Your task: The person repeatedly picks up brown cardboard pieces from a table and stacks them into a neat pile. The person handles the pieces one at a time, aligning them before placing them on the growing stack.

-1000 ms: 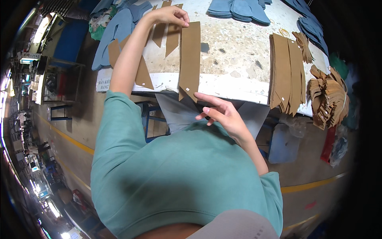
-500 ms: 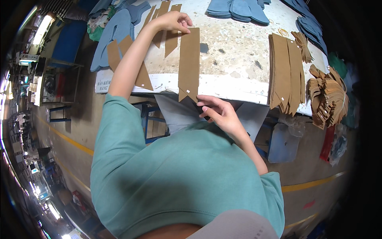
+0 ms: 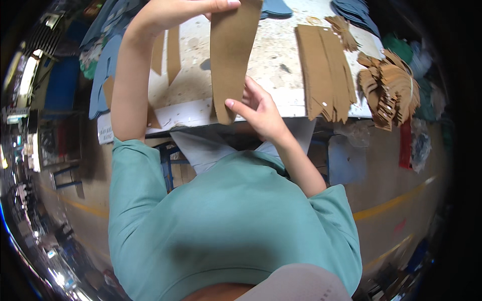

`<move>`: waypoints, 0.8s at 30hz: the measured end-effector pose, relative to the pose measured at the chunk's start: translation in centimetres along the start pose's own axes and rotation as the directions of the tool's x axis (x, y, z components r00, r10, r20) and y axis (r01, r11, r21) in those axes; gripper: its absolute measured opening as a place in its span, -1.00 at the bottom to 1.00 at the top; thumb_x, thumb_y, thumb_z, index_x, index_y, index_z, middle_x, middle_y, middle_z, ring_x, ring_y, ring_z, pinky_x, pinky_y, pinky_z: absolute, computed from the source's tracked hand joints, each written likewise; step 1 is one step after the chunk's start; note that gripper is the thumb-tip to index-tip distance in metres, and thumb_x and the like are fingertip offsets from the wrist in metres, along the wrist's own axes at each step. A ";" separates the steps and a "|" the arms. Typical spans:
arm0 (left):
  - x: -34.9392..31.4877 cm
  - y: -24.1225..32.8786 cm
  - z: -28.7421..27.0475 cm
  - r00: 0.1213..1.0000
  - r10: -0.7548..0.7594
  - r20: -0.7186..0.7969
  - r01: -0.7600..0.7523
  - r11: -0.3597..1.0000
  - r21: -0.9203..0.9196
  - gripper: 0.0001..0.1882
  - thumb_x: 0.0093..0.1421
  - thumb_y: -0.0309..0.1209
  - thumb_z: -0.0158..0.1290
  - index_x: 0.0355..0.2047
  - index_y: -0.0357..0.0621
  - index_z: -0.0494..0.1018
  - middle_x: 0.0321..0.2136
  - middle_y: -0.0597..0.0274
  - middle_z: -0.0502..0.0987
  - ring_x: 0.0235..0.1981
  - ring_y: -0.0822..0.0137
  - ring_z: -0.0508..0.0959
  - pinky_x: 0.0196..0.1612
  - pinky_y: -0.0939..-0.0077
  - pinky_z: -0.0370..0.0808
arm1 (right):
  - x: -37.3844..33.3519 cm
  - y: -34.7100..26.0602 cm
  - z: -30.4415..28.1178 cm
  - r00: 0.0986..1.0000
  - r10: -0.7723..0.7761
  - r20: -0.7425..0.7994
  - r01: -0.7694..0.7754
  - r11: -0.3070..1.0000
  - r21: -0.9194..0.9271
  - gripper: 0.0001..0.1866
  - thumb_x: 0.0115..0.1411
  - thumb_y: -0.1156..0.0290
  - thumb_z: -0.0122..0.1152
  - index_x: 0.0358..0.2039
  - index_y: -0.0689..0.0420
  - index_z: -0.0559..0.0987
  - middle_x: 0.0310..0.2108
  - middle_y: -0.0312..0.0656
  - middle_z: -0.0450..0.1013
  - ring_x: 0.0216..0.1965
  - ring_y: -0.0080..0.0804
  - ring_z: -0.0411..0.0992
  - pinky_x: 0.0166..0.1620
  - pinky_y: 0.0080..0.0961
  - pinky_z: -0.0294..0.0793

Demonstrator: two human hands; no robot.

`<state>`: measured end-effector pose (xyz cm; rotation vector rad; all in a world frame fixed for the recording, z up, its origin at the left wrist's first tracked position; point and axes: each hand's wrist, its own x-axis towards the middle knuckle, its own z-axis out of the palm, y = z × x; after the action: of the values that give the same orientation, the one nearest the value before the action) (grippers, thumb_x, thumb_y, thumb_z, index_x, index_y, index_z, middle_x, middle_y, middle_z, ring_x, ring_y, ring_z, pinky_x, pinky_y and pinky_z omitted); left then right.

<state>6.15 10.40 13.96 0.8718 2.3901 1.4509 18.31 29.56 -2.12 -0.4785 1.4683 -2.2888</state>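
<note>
A long brown strip of leather-like material [image 3: 232, 55] is raised toward me, bowed along its length. Its near end looks rounded and curls at the table's front edge. My left hand [image 3: 183, 11] is closed on the far end, thumb on top, partly cut off by the upper edge of the view. At the near end, my right hand [image 3: 260, 111] pinches the strip's right side, thumb in front and fingers behind. Left of it, loose brown strips [image 3: 173, 52] lie on the worn white table [image 3: 273, 103], partly hidden by my left arm.
A stack of brown strips [image 3: 326, 70] lies to the right. Beyond it are a small bundle [image 3: 344, 32] and a large tied bundle [image 3: 394, 90] of brown pieces at the corner. Blue cut pieces [image 3: 355, 15] lie at the far right, others [image 3: 103, 83] at the left.
The strip has come up off the table, and its notched near end no longer shows. My right hand has closed on its near end. The view has shifted.
</note>
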 end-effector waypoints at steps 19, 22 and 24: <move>18.9 -13.9 12.4 0.974 -0.226 -0.001 0.226 0.974 -0.018 -0.78 0.13 -0.24 0.26 -0.34 -0.08 0.54 -0.48 0.44 0.57 -0.46 0.66 0.48 -0.39 0.77 0.40 | -8.8 -3.8 -8.8 0.683 -0.308 -0.662 0.033 0.919 -0.394 -0.74 0.25 0.61 0.08 -0.06 0.32 0.56 -0.35 -0.30 0.46 -0.41 -0.71 0.44 -0.29 -0.70 0.58; 18.7 -14.1 13.0 0.978 -0.198 -0.061 0.203 0.974 0.104 -0.77 0.11 -0.24 0.26 -0.30 -0.08 0.55 -0.47 0.42 0.57 -0.44 0.60 0.49 -0.36 0.68 0.43 | -8.8 -3.6 -8.7 0.676 -0.313 -0.667 0.026 0.915 -0.403 -0.75 0.26 0.60 0.08 -0.07 0.32 0.57 -0.36 -0.29 0.46 -0.43 -0.70 0.44 -0.33 -0.71 0.58; 17.9 -13.5 13.2 0.983 -0.103 -0.151 0.135 0.965 0.225 -0.76 0.12 -0.24 0.25 -0.29 -0.09 0.56 -0.47 0.39 0.57 -0.45 0.57 0.50 -0.34 0.65 0.45 | -8.8 -3.6 -8.4 0.686 -0.271 -0.675 0.005 0.930 -0.369 -0.77 0.26 0.58 0.09 -0.09 0.32 0.57 -0.40 -0.28 0.47 -0.47 -0.70 0.44 -0.38 -0.73 0.55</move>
<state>-7.16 25.97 -2.07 0.6797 2.7072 1.2395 21.52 41.85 -2.83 0.3095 2.2922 -2.4785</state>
